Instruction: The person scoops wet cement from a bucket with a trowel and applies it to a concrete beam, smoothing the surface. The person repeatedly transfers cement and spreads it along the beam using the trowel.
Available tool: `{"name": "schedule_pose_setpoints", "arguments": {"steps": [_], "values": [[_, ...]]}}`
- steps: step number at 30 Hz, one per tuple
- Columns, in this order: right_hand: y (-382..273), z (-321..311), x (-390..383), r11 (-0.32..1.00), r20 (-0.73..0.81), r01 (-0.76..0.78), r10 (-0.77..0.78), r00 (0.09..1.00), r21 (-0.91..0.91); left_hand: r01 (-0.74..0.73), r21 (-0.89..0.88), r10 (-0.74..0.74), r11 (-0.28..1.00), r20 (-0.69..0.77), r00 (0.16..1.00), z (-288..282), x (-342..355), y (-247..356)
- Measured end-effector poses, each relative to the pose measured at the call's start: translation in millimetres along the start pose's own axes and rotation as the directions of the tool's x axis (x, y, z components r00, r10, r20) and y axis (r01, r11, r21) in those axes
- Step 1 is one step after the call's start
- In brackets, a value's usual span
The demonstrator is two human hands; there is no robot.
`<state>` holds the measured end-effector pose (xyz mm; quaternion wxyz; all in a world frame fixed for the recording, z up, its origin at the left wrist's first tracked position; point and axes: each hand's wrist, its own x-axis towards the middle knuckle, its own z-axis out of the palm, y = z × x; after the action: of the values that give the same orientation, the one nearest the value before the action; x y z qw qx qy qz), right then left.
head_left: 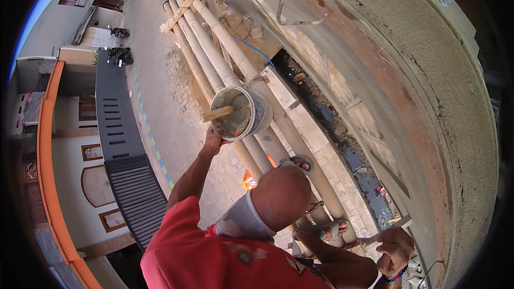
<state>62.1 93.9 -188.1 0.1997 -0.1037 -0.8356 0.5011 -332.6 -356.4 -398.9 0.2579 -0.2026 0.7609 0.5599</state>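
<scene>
Left hand [215,140] pinching its near rim, the person holds a round, off-white plastic bucket [261,113] over a row of long, pale bamboo poles [219,33]. Grey, paste-like material [241,116] lies inside, so the supply seems not used up; a yellowish wooden handle [217,113] juts past the rim, taken up by neither hand. Low at the right, the right hand [395,249] is folded like a fist (whether around anything, one cannot tell). How much is finished does not show.
</scene>
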Motion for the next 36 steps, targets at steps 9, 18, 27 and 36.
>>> {"name": "schedule_pose_setpoints", "arguments": {"steps": [9, 18, 27, 36], "values": [[38, 23, 3, 0.988, 0.356, 0.149, -0.125, 0.926, -0.043, -0.336, 0.779, 0.779, 0.529, -0.288, 0.558, 26, 2, -8], [17, 7, -4, 0.939, 0.357, 0.228, -0.127, 0.925, -0.257, -0.498, 0.687, 0.196, -0.529, 0.670, 0.716, -7, 122, 19], [9, 2, -25, 0.911, 0.372, 0.197, -0.053, 0.927, -0.363, -0.450, 0.868, -0.274, -0.212, 0.389, 0.880, 94, 89, 56], [2, 3, -21, 0.894, 0.225, 0.145, -0.051, 0.973, -0.425, 0.330, 0.534, -0.536, 0.778, 0.291, 0.793, 46, 112, 40]]}}
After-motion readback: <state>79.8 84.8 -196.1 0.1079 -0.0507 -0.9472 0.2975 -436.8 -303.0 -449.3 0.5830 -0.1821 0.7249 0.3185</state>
